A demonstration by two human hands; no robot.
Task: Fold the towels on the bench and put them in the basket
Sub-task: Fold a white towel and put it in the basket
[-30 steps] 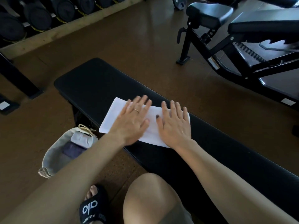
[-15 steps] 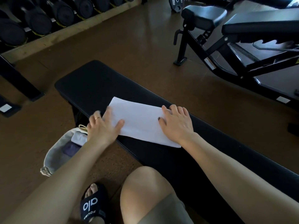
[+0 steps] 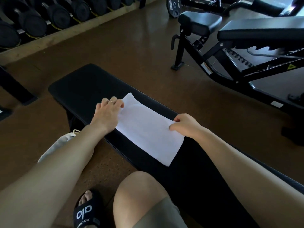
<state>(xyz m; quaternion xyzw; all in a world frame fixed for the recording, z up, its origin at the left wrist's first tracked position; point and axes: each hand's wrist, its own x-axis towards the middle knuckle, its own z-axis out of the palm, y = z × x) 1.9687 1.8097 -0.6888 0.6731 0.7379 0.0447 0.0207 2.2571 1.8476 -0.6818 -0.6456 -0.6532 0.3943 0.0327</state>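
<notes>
Resting at six o'clock, a bent bare knee (image 3: 139, 195) and a black slide sandal (image 3: 86, 213) sit nearest. Beyond them the long black padded table (image 3: 82, 83) carries a flat white rectangular towel (image 3: 148, 132). The left hand (image 3: 107, 114) pinches its nine o'clock edge; the right hand (image 3: 185, 125) pinches its three o'clock edge, each grip closed on cloth. The left forearm covers most of the pale fabric basket (image 3: 54, 147) on the floor at eight o'clock. Farther off, an adjustable black gym bench (image 3: 246, 38) stands at two o'clock, dark dumbbells (image 3: 32, 22) at eleven.
</notes>
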